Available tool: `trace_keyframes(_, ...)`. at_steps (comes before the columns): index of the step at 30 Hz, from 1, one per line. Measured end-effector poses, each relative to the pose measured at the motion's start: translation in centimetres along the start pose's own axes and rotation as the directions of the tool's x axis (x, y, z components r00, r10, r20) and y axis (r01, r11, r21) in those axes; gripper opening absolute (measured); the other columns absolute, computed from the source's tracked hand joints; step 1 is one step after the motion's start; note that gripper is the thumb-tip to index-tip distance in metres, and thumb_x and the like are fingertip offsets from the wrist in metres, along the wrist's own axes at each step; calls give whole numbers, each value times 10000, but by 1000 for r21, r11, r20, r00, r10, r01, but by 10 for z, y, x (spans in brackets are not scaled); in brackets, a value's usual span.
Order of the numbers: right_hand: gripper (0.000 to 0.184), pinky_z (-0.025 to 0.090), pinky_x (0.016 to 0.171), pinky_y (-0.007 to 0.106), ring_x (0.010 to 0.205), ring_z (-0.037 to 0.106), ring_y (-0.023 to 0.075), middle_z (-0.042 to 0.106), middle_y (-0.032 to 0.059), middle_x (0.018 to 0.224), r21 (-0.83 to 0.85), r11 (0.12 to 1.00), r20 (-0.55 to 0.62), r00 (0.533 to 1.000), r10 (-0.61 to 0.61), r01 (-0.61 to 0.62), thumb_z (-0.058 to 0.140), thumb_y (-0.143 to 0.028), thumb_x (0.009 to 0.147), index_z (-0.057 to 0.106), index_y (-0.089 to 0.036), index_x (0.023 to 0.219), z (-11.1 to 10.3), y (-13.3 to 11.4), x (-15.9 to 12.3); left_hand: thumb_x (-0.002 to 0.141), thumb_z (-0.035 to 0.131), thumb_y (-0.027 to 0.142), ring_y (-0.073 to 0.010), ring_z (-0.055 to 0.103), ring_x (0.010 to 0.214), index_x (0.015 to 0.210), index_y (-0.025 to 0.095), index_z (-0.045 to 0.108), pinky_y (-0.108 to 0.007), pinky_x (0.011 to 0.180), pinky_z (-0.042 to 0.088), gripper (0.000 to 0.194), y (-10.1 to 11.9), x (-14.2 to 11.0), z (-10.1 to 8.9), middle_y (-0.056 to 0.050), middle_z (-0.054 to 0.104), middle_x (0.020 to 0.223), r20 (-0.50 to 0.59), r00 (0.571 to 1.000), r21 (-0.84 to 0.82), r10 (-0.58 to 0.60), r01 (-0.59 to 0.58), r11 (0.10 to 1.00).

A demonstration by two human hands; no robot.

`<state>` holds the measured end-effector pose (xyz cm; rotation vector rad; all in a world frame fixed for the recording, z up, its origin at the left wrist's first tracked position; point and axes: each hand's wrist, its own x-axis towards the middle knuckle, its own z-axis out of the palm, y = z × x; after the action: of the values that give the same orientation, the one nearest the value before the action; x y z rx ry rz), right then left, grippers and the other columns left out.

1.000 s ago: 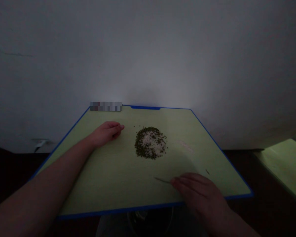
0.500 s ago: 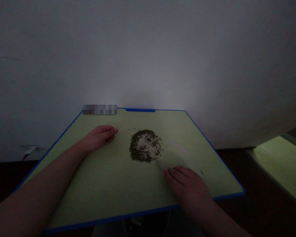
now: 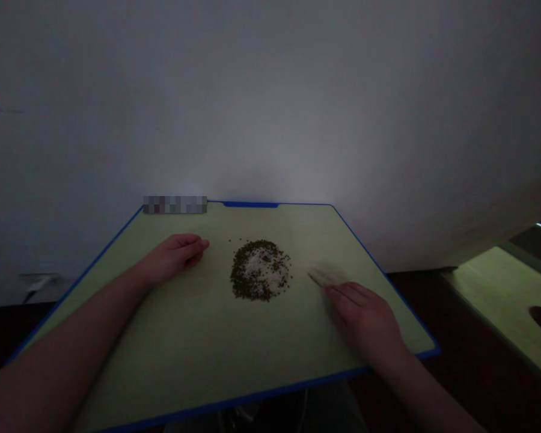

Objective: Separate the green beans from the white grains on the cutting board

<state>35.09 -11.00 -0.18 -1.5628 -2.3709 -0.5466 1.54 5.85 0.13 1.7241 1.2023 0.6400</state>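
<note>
Your left hand (image 3: 174, 258) rests palm down on the pale green cutting board (image 3: 193, 337), with the forearm reaching in from the lower left corner of the view. Its fingers are loosely curled and lie together, pointing toward the mound of mung beans (image 3: 260, 270), not spread and not pinching anything. The hand sits just left of the mound, near but not touching it.

Your right hand (image 3: 363, 319) is at the right side of the board, with the wrist angled in from the lower right and the fingers extended toward the upper left. They are slightly curved and close together. It is motion-blurred, so you cannot tell for certain whether it is gripping anything. A thin pale stick (image 3: 315, 278) runs out from your fingertips, but the blur hides whether they pinch it. A faint pale smear (image 3: 331, 275) lies on the board just beyond them.

The mound sits near the middle of the board, between your hands and touching neither. A whitish patch of fine grains (image 3: 259, 269) fills its center, ringed by the dark green beans. The board has a blue edge (image 3: 250, 204). A pixelated patch (image 3: 175, 204) covers its far left corner, and a second pale green board (image 3: 500, 300) shows off to the right.
</note>
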Motion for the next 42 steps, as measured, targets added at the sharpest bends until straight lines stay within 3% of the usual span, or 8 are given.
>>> trace_keyframes(3,255,494,734,330,810,599,198,687,80,873,65,989,-41,990,-134,136,475,-99,801,632,-129,1000,-5,-14,-3,764,468,464,-96,336,429,528,187,442,-243,440,285,364,-3,1,0,36,394,469,-8,1000,-15,4,-4,1000)
trace_keyframes(6,249,496,700,325,794,599,195,688,78,870,97,981,9,985,-170,169,488,-77,788,629,-132,986,-6,-27,-1,765,475,457,-93,338,434,538,185,445,-240,439,284,355,-4,2,0,37,394,479,-11,1000,-26,-7,7,1000)
trace_keyframes(16,261,490,699,333,790,584,204,678,75,844,2,1000,140,990,-13,13,472,-77,780,643,-141,968,4,-5,12,757,477,452,-94,339,411,527,190,441,-242,420,281,350,-3,1,1,37,397,458,-8,1000,-39,-10,10,999)
trace_keyframes(21,245,490,706,338,792,576,217,675,80,836,-46,996,73,994,79,-76,484,-92,769,644,-136,949,3,3,7,762,473,458,-95,341,417,514,188,440,-244,421,281,369,-1,1,0,33,401,458,3,1000,-14,-11,11,1000)
trace_keyframes(25,254,488,719,324,802,580,202,680,85,862,35,997,-57,997,-61,63,458,-92,795,644,-132,963,-1,-9,6,756,480,471,-92,338,413,511,186,441,-240,416,275,378,0,1,0,36,400,454,-4,1000,-6,-22,22,1000)
trace_keyframes(29,219,486,696,313,782,583,195,683,79,848,69,987,-22,989,-147,148,488,-91,797,640,-127,951,-2,-23,10,755,477,483,-91,340,406,515,185,444,-238,418,284,384,3,0,0,38,399,450,1,1000,9,-25,25,1000)
trace_keyframes(37,208,470,698,301,790,570,197,675,69,859,-29,999,128,992,-20,24,529,-83,771,638,-144,937,6,-12,13,761,476,472,-90,338,422,526,185,443,-237,424,282,372,1,0,-1,39,396,461,-1,1000,11,-27,27,1000)
trace_keyframes(42,198,472,673,319,783,563,211,668,62,819,-80,994,114,990,82,-73,513,-97,772,635,-143,921,5,2,11,757,481,482,-87,337,425,544,181,456,-231,419,272,369,-4,1,0,41,400,470,10,999,-25,-36,37,999)
